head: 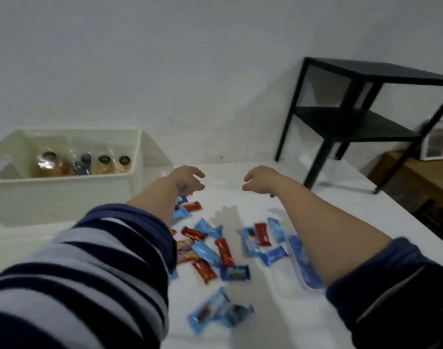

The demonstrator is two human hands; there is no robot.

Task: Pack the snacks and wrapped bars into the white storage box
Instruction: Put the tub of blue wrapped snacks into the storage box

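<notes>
Several wrapped bars in blue and red wrappers [224, 251] lie scattered on the white tabletop [265, 311] between my forearms. The white storage box [64, 195] stands at the far left and holds several clear snack bags [84, 163] in a row. My left hand [187, 181] hovers just right of the box, above the far end of the bars, fingers curled apart and holding nothing. My right hand [260, 180] hovers level with it further right, also with nothing in it. Both arms stretch forward over the pile.
A black two-tier side table [361, 109] stands on the tabletop's far right corner against the grey wall. Beyond the right edge is a wooden surface [416, 182] with a pale container [439, 139]. A longer blue packet [306, 265] lies under my right forearm.
</notes>
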